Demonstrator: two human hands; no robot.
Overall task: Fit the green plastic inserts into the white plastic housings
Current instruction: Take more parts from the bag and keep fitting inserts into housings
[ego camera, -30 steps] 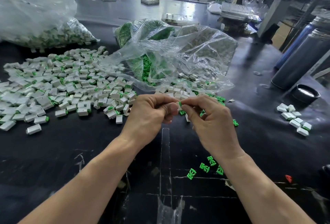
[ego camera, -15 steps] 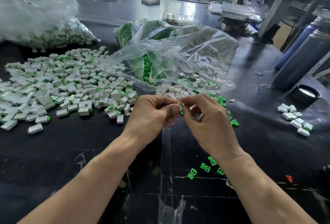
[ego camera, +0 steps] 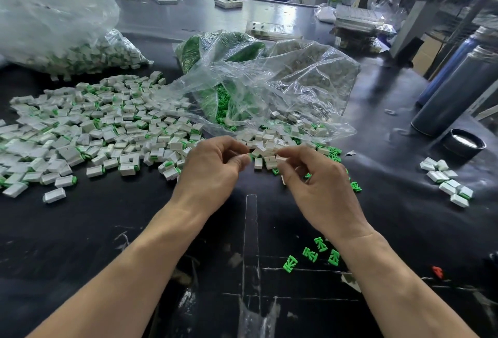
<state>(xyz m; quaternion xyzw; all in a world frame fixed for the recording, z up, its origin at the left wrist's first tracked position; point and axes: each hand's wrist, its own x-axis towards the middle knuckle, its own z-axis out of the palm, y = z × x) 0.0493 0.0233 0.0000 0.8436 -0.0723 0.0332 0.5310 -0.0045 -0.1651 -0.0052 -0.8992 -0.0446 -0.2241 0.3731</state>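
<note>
A: Nearest on the counter, what lies loose?
B: Four green inserts, just beside the right forearm.
A: And the grips?
B: The left hand is curled, thumb against forefinger; what it pinches I cannot tell. The right hand is curled too, its fingertips at a white housing on the edge of the small pile; whether it grasps it is unclear.
A: Changed from a second ago?
B: Then both grips met on one piece; now they are apart.
A: Farther back?
B: Assembled housings spread left, clear bags of parts behind.
</note>
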